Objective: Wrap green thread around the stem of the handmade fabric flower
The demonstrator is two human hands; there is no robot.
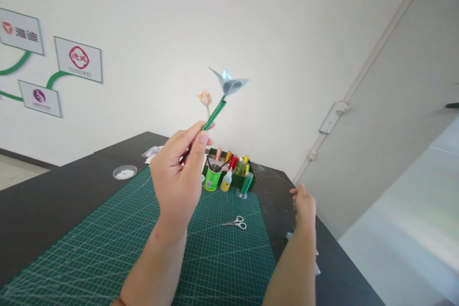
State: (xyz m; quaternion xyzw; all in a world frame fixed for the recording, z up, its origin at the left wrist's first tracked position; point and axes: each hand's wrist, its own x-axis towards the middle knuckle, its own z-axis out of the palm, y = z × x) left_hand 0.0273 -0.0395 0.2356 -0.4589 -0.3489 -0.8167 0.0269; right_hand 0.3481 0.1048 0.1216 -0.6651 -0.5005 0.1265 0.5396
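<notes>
A: Item in hand?
B: Flower [232, 86], one: pale blue, pointed petals, slight sheen; stem [215, 114] shiny green. Location: raised before the far wall [287, 33], gripped between thumb and fingers of the left hand [179, 172].
A: Right hand [304, 203]?
B: Fingertips pinched at far right, apparently on a fine thread [281, 178]; too thin to trace fully.
A: Surface, room?
B: Black table [43, 201]; green gridded cutting mat [229, 258]; white-handled scissors [239, 223], mat's right side; wall white, logo panels [78, 59] at left.
</notes>
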